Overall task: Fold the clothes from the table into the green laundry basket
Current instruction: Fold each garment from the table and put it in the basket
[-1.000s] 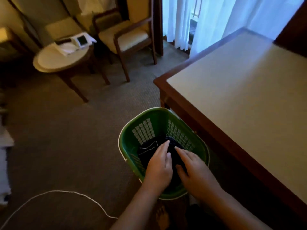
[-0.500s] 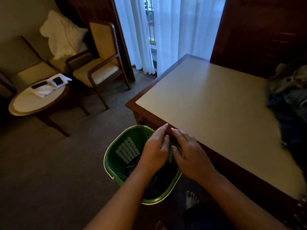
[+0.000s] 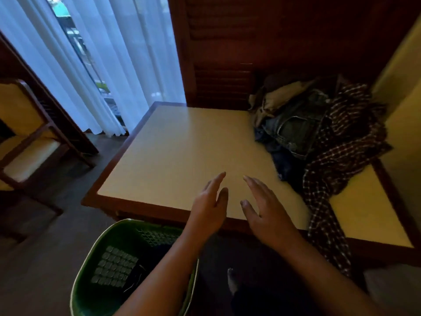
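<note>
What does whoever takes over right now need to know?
Left hand and right hand: open, empty, over the near edge of the table.
Green laundry basket: below the table's near left corner, dark garment already inside.
Left to fold, heaped at the table's far right: jeans, plaid shirt hanging over the near edge, beige piece.

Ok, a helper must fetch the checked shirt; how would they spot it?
On the table by the window, clothes are piled at the right. The checked shirt lies right of the jeans; it alone has a pale grid and hangs over the near edge.
</note>
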A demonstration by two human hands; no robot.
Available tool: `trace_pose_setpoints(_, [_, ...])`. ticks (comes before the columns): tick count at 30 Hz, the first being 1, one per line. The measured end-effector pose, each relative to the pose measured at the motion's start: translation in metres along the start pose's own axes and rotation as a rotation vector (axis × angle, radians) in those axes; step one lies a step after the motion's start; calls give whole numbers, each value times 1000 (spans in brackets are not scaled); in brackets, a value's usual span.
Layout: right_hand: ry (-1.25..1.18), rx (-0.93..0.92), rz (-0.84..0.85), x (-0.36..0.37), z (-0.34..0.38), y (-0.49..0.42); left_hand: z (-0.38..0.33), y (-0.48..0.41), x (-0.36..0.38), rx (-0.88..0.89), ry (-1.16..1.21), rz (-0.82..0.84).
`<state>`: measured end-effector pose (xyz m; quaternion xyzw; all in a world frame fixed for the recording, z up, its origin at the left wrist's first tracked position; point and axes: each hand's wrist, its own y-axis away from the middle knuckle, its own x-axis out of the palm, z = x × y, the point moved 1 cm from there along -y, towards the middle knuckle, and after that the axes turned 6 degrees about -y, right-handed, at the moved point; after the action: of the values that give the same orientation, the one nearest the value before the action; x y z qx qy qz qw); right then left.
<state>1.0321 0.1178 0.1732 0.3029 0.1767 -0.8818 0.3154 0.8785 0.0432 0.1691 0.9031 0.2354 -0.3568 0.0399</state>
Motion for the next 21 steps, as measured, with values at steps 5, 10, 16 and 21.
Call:
trace_pose_setpoints(5, [-11,111,-134,-48,-38,-2,-42,-46,48,91,32,113])
trace_pose_setpoints(10, [-90,191,-231,-89,-80,-25,-70,-101,86,103,5,198])
trace_pose_setpoints(16, [-150,419,-497,-150,-173,-96,-105,-185,123,103,-41,246])
trace_pose_setpoints(21, [-650,875,-705,-187,-256,-150,-117,-231,140,100,-111,269])
